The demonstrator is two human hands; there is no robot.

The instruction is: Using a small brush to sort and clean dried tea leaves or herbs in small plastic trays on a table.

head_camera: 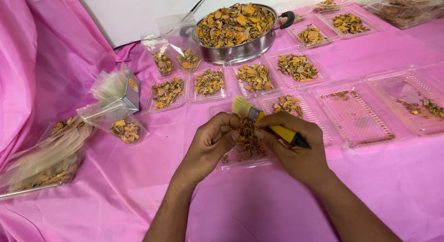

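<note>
A small clump of dried orange-brown slices sits between the fingertips of both hands, just above a clear plastic tray that lies on the pink cloth directly in front of the person. The clump hangs roughly upright, with its long axis running from the fingertips down to the tray.

The left hand comes in from the left and pinches the clump with thumb and fingers closed on its left side. The right hand comes in from the right; it is closed around the yellow handle of a small brush, and its fingertips also touch the right side of the clump. The brush lies diagonally: the pale bristles point up and to the left, beyond the clump, and the black end of the handle points down and to the right. So the bristles are just above and behind the slices, and both hands are equally near to them.

Around this tray are several other clear trays: some hold small heaps of the same dried slices, and 2 on the right hold only crumbs. Further back stands a steel pan full of slices. On the left lie clear zip bags, some filled and some flat in a stack.
</note>
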